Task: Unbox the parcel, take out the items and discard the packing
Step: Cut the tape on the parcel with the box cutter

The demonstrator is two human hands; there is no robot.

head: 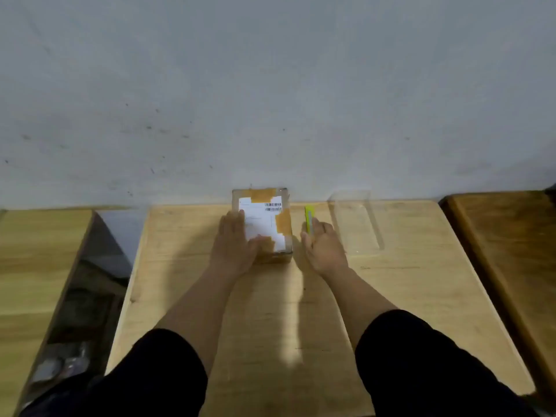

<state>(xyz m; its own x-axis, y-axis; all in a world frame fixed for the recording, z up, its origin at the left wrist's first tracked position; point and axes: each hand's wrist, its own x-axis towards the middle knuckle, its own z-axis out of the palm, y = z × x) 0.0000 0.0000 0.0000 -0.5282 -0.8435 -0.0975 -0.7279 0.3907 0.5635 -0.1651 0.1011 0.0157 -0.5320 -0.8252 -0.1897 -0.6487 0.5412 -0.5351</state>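
Now: left hand (233, 245) flat on box (264, 224); right hand (323, 248) loosely on cutter (309, 218) at 3 o'clock of box, long axis 12–6; grip unconfirmed.

The picture is dim and soft, with a grey, even light on the wall (270, 85). The whole frame is a little blurred, and the print on the parcel (264, 224) label cannot be read. A pale bright strip lies on the desk (421, 296) between the 2 forearms, with darker shadow on both sides. The desk edges bend outward toward the corners from the wide lens. The near sleeves are almost black.
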